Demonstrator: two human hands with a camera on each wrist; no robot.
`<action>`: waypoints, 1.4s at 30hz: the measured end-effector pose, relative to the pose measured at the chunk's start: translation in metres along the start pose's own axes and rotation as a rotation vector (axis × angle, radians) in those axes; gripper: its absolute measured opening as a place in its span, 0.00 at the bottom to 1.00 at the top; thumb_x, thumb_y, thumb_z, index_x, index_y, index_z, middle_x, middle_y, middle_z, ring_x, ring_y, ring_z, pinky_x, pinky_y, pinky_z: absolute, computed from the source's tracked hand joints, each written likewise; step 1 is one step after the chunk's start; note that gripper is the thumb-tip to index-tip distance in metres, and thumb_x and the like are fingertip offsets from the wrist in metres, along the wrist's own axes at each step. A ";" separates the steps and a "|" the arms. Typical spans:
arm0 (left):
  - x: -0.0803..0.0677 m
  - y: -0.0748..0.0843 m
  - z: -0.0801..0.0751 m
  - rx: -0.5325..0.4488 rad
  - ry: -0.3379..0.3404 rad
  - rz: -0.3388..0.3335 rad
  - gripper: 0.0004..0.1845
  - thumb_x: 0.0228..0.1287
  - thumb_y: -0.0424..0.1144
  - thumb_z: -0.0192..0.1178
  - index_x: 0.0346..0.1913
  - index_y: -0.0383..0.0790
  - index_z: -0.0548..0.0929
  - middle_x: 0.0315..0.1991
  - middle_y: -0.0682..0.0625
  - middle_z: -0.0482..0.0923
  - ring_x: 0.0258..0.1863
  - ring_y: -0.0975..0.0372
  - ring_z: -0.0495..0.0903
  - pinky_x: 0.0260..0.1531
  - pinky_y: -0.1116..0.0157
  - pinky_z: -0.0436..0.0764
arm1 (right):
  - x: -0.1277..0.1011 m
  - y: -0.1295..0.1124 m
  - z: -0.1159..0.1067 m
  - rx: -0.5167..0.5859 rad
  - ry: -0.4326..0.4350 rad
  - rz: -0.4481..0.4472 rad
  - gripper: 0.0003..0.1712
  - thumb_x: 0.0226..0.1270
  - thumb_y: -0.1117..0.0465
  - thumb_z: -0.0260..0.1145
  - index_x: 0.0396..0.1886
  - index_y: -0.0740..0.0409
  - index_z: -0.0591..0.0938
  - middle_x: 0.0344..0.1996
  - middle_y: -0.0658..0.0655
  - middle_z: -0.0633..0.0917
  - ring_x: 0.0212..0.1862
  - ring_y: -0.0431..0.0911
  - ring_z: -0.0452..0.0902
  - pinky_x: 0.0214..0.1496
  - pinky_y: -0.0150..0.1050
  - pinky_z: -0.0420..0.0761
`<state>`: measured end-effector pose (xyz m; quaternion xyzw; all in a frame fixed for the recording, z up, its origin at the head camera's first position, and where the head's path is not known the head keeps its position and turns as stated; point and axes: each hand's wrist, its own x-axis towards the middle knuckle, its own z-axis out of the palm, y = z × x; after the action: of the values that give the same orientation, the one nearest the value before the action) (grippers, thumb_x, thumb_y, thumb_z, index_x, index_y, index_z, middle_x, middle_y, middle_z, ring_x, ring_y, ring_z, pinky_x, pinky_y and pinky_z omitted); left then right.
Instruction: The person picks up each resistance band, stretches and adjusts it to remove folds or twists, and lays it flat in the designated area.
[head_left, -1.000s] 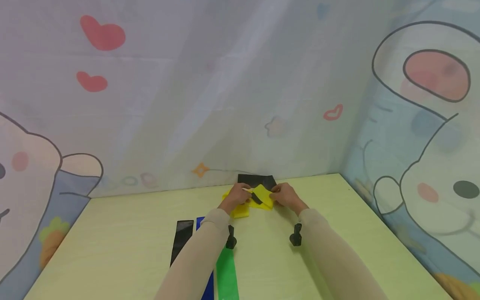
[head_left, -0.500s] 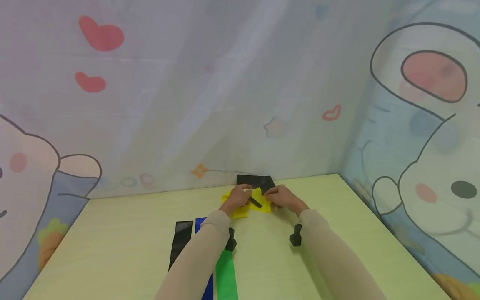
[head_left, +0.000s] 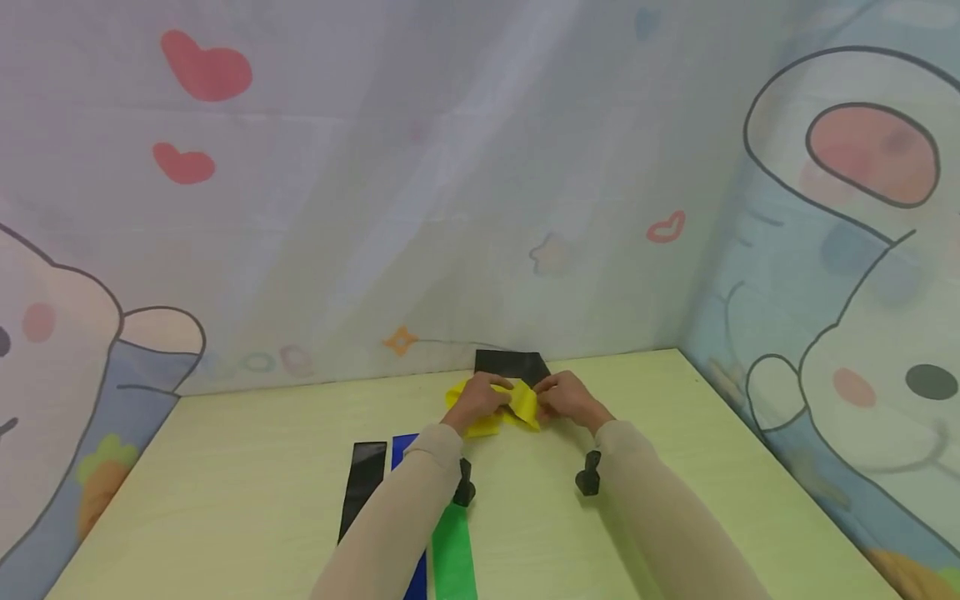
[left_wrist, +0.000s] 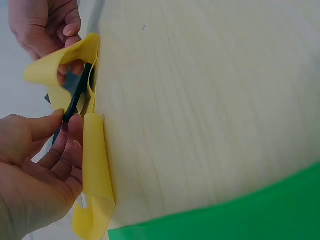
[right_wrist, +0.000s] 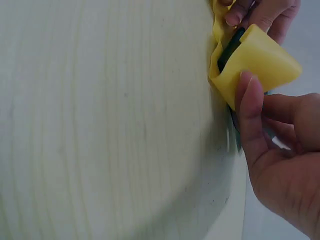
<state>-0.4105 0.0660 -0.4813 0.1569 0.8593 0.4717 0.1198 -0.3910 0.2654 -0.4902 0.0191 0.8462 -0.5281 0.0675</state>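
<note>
At the back of the table, my left hand pinches a narrow black strip between thumb and fingers. Around that strip loops a yellow flat band, bent and folded, one length lying on the table below the left hand. My right hand grips the yellow band's other part; in the right wrist view the thumb presses its near face while the fingers are behind it. The black strip's end shows beside the yellow fold. A wide black band lies just beyond both hands.
Nearer me on the pale wooden table lie a black band, a blue band and a green band, side by side and partly under the left sleeve. A printed cloth backdrop rises along the back and right edges.
The yellow band between the hands has been folded over, so the black strip on it is now mostly covered in the head view. The right hand has shifted slightly left.
</note>
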 end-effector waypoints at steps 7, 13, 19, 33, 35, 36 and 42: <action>-0.003 0.002 -0.001 -0.062 -0.034 -0.001 0.15 0.68 0.32 0.62 0.56 0.35 0.84 0.41 0.44 0.82 0.33 0.54 0.82 0.32 0.67 0.79 | -0.003 -0.008 0.006 -0.071 0.152 0.082 0.16 0.65 0.68 0.67 0.50 0.75 0.82 0.38 0.66 0.85 0.23 0.43 0.81 0.29 0.34 0.84; -0.007 0.004 -0.003 -0.087 -0.062 0.015 0.16 0.68 0.31 0.61 0.57 0.33 0.83 0.37 0.43 0.84 0.32 0.53 0.82 0.30 0.67 0.77 | -0.002 -0.011 0.006 -0.060 0.217 0.064 0.15 0.66 0.66 0.68 0.48 0.72 0.84 0.41 0.65 0.85 0.25 0.43 0.78 0.29 0.33 0.81; -0.007 0.003 -0.003 -0.106 -0.097 0.009 0.17 0.68 0.30 0.58 0.58 0.34 0.81 0.36 0.42 0.85 0.28 0.56 0.79 0.29 0.67 0.73 | 0.000 -0.011 0.002 -0.040 0.220 0.094 0.19 0.64 0.59 0.72 0.48 0.70 0.83 0.42 0.62 0.84 0.29 0.45 0.79 0.30 0.33 0.79; -0.008 -0.002 -0.001 0.021 -0.109 0.027 0.16 0.68 0.28 0.56 0.57 0.35 0.81 0.37 0.39 0.84 0.24 0.58 0.75 0.27 0.68 0.73 | -0.006 -0.019 0.012 -0.138 0.199 0.123 0.15 0.65 0.59 0.68 0.42 0.69 0.83 0.30 0.57 0.80 0.24 0.43 0.72 0.26 0.32 0.75; -0.009 0.000 -0.002 0.095 -0.076 0.039 0.17 0.65 0.29 0.58 0.56 0.36 0.81 0.44 0.41 0.83 0.30 0.57 0.76 0.34 0.66 0.77 | -0.005 -0.018 0.011 -0.142 0.208 0.130 0.14 0.65 0.60 0.68 0.41 0.69 0.83 0.27 0.56 0.79 0.23 0.43 0.71 0.25 0.32 0.74; -0.010 0.001 -0.003 0.136 -0.058 0.043 0.17 0.63 0.30 0.59 0.56 0.37 0.80 0.47 0.41 0.81 0.33 0.57 0.76 0.39 0.63 0.78 | -0.005 -0.018 0.011 -0.144 0.212 0.131 0.13 0.64 0.61 0.68 0.41 0.69 0.83 0.27 0.56 0.78 0.23 0.43 0.71 0.25 0.32 0.74; -0.012 0.004 -0.007 0.375 0.001 0.076 0.19 0.61 0.37 0.59 0.56 0.41 0.81 0.53 0.45 0.79 0.39 0.55 0.73 0.44 0.57 0.76 | -0.003 -0.014 0.007 -0.159 0.222 0.139 0.10 0.64 0.62 0.67 0.36 0.66 0.80 0.24 0.55 0.77 0.23 0.43 0.71 0.23 0.32 0.72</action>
<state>-0.4009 0.0575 -0.4738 0.2084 0.9258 0.3076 0.0702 -0.3890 0.2528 -0.4804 0.1303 0.8843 -0.4483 0.0111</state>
